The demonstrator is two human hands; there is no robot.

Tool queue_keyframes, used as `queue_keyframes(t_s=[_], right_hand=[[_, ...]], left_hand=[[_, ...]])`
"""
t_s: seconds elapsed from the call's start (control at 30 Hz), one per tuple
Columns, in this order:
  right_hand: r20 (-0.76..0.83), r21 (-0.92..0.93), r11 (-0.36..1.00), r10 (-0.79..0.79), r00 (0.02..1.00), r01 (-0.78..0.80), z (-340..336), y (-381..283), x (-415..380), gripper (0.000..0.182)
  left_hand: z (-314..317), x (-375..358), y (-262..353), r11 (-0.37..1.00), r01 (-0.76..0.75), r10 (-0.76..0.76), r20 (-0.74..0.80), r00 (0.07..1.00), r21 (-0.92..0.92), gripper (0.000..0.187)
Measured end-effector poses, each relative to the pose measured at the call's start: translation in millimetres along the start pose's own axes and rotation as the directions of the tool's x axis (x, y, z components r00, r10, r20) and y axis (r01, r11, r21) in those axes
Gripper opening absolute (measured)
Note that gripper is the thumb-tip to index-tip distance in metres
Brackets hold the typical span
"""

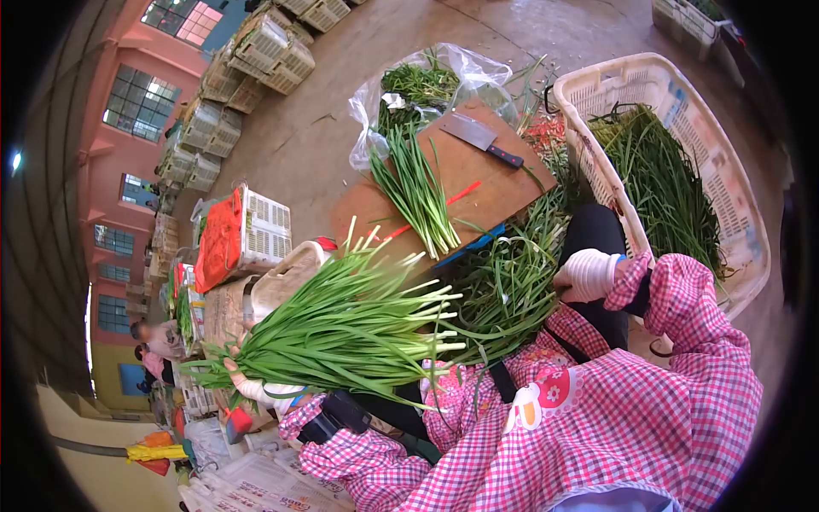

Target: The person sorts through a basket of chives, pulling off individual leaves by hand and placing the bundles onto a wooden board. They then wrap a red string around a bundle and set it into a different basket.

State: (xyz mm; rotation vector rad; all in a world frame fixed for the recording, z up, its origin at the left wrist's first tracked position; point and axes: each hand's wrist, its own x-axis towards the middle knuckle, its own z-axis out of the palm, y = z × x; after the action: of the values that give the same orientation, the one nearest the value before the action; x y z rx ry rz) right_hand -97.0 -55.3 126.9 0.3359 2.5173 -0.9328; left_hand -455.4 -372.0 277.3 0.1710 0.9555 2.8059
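My left hand [241, 376], wrapped in white tape, is closed round a big bunch of Chinese chives [341, 320]. Their pale stem ends point right, toward the middle of the view. My right hand [584, 276], also taped, is by my dark-trousered knee, beside a heap of loose green leaves [516, 290]. Its fingers look curled in, and what they hold, if anything, is hidden. Ahead lies a brown board [354, 205] with a smaller bundle of chives [415, 188] across a red tie strip [465, 191]. A cleaver [479, 136] with a dark handle rests on the board's far part.
A white plastic crate [573, 102] on the right holds more green leaves. Beyond the board, a clear plastic bag [363, 128] contains greens. To the left stand a crate with a red cloth [219, 243] and stacked crates [273, 51]. Two people [159, 346] are far left.
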Motion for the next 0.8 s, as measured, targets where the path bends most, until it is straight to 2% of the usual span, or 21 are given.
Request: queue_keyframes(t_s=[0.03, 0.07, 0.1, 0.13, 0.17, 0.2, 0.23, 0.3, 0.33, 0.37, 0.43, 0.47, 0.5, 0.57, 0.6, 0.63, 0.67, 0.7, 0.73, 0.77, 0.8], right_hand=[[-0.057, 0.008, 0.999, 0.044, 0.997, -0.044, 2, -6, -5, 0.033], [-0.128, 0.183, 0.982, -0.033, 0.991, 0.056, 3, -18, -10, 0.038], [-0.211, 0.343, 0.925, -0.095, 0.973, 0.164, 4, -32, -9, 0.043], [-0.185, 0.573, 0.791, -0.13, 0.974, 0.214, 10, -45, -6, 0.047], [0.018, 0.865, 0.499, -0.131, 0.991, 0.05, 6, -67, -6, 0.048], [0.039, 0.948, 0.317, -0.197, 0.98, 0.026, 11, -80, -1, 0.048], [0.057, 0.991, 0.133, -0.262, 0.963, -0.022, 18, -93, 8, 0.05], [-0.038, 0.993, -0.117, -0.315, 0.948, 0.001, 37, -117, 33, 0.048], [-0.12, 0.941, -0.34, -0.356, 0.927, -0.009, 50, -129, 53, 0.05], [-0.209, 0.839, -0.543, -0.376, 0.903, -0.032, 58, -139, 67, 0.052], [-0.242, 0.684, -0.708, -0.446, 0.862, -0.174, 54, -155, 72, 0.046], [-0.298, 0.74, -0.668, -0.432, 0.852, -0.08, 57, -158, 75, 0.037], [-0.295, 0.74, -0.667, -0.435, 0.851, -0.084, 58, -155, 73, 0.037], [-0.25, 0.879, -0.476, -0.467, 0.848, -0.003, 56, -133, 65, 0.03], [-0.192, 0.967, -0.232, -0.41, 0.892, 0.102, 49, -118, 56, 0.031], [-0.08, 0.994, 0.034, -0.458, 0.885, 0.108, 46, -93, 51, 0.029], [0.076, 0.951, 0.305, -0.398, 0.914, 0.054, 36, -79, 41, 0.03], [0.089, 0.846, 0.511, -0.414, 0.906, 0.15, 40, -60, 42, 0.028], [0.137, 0.563, 0.8, -0.336, 0.932, 0.206, 29, -51, 34, 0.027], [0.075, 0.41, 0.872, -0.323, 0.943, 0.266, 29, -41, 25, 0.029], [0.199, 0.153, 0.969, -0.225, 0.954, 0.196, 22, -32, 21, 0.033]], left_hand=[[6, -2, 1, 1.0, -0.002, 0.002, -0.023, 1.0, 0.004, 0.019], [-8, 7, 10, 0.993, 0.095, -0.085, 0.131, 0.988, -0.068, 0.02], [-23, 14, 15, 0.993, 0.096, -0.087, 0.132, 0.987, -0.062, 0.02], [-22, 13, 16, 0.99, 0.102, -0.089, 0.129, 0.988, -0.101, 0.02], [-21, 12, 17, 0.984, 0.107, -0.089, 0.128, 0.988, -0.141, 0.02], [-21, 12, 16, 0.987, 0.1, -0.076, 0.183, 0.98, -0.124, 0.018], [-15, 8, 15, 0.988, 0.1, -0.077, 0.189, 0.979, -0.12, 0.018], [-4, -3, 12, 0.995, 0.047, -0.039, 0.095, 0.995, -0.086, 0.016], [-4, -4, 12, 0.995, 0.048, -0.04, 0.096, 0.995, -0.084, 0.016], [-4, -4, 12, 0.995, 0.07, -0.056, 0.173, 0.983, -0.078, 0.015], [-4, -5, 13, 0.992, 0.109, -0.083, 0.324, 0.942, -0.063, 0.015], [-1, -6, 10, 0.995, 0.08, -0.059, 0.297, 0.953, -0.057, 0.015], [-5, -4, 12, 0.996, 0.076, -0.057, 0.295, 0.954, -0.055, 0.015], [-16, 5, 16, 0.995, -0.093, 0.086, 0.139, 0.987, 0.043, 0.014], [-17, 8, 21, 0.995, -0.091, 0.085, 0.137, 0.987, 0.037, 0.014], [-14, 7, 27, 0.996, 0.048, -0.037, 0.15, 0.988, -0.071, 0.014], [-14, 5, 32, 0.968, 0.184, -0.155, 0.174, 0.973, -0.172, 0.014], [-13, 4, 33, 0.968, 0.182, -0.151, 0.173, 0.973, -0.176, 0.014], [-13, 3, 36, 0.977, 0.179, -0.147, 0.242, 0.959, -0.119, 0.015], [-14, 2, 37, 0.982, 0.176, -0.149, 0.31, 0.939, -0.061, 0.015], [-16, 2, 37, 0.982, 0.176, -0.149, 0.307, 0.94, -0.062, 0.015]])
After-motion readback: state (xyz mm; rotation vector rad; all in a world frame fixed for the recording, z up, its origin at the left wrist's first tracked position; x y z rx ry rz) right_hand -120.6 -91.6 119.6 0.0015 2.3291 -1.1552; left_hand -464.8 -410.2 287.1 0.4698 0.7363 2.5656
